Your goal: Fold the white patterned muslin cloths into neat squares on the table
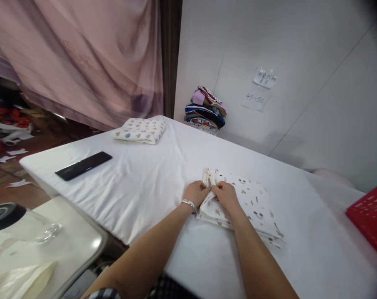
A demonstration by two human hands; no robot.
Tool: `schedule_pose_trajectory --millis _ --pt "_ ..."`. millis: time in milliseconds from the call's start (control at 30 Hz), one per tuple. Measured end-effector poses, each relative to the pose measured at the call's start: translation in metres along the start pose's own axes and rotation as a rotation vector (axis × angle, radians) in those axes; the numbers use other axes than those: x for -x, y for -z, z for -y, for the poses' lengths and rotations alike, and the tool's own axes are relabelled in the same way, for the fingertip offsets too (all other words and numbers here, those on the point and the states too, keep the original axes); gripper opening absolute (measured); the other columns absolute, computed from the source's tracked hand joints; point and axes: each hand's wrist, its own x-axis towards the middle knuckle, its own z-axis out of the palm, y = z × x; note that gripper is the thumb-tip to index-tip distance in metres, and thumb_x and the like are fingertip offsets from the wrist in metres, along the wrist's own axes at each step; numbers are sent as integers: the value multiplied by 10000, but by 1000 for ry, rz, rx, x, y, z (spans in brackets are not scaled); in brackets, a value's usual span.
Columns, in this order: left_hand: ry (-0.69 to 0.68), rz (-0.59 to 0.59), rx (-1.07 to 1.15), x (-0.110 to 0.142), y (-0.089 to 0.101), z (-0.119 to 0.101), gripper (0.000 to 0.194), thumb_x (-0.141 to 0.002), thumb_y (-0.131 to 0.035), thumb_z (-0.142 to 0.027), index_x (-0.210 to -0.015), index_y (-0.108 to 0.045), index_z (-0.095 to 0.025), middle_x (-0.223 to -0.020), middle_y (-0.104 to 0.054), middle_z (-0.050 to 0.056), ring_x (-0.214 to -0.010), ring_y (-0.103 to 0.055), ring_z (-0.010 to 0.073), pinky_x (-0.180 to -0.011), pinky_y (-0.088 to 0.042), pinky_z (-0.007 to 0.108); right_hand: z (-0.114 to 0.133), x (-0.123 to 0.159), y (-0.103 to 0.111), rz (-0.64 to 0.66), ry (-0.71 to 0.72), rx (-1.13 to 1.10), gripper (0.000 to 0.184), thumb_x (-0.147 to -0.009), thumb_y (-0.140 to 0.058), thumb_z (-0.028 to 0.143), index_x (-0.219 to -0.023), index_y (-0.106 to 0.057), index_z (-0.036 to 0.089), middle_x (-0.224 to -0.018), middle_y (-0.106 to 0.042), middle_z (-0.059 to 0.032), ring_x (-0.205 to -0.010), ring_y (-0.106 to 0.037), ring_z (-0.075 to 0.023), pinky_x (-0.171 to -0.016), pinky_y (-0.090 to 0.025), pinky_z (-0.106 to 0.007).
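A white cloth printed with small grey and beige figures (253, 203) lies folded in layers in front of me. At its left end, several folded edges stand up between my hands. My left hand (196, 194), with a silver bracelet at the wrist, pinches these edges from the left. From the right, my right hand (226, 194) pinches the same edges, close to my left fingertips. Both sets of fingers are closed on the cloth. Farther back, another folded white cloth with grey, red and blue prints (141, 131) rests at the table's far corner.
A white-covered table (151, 178) carries a black phone-like slab (84, 165) on the left. Behind stands a pile of folded fabrics (205, 110) by the wall. A red plastic basket (370, 211) is at right. A clear bottle with a dark lid (23, 222) lies on a side table.
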Motion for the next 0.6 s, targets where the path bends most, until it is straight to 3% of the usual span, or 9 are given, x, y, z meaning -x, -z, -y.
schedule_pose_trajectory --millis 200,433,600 --pt "7 68 -27 -2 2 -1 162 -682 -545 -312 -616 -622 -186 -646 -626 14 -623 -538 123 -558 -343 218 7 0 2 -13 22 116 216 -705 -473 315 -580 -580 175 -554 -590 -11 -533 -480 -114 -515 -291 -214" --pt "102 -19 194 -1 0 -3 123 -660 -524 -254 -598 -583 -165 -558 -569 -18 -543 -497 95 -521 -347 196 8 0 12 -34 -5 171 193 -700 -483 299 -580 -580 182 -549 -585 -10 -535 -479 -118 -505 -272 -219" --pt "-5 -42 139 2 -1 -7 129 -655 -518 -263 -584 -568 -169 -534 -527 -28 -539 -467 94 -519 -333 199 10 1 13 -8 16 187 186 -697 -498 290 -571 -581 181 -542 -581 -14 -536 -483 -121 -511 -274 -221"
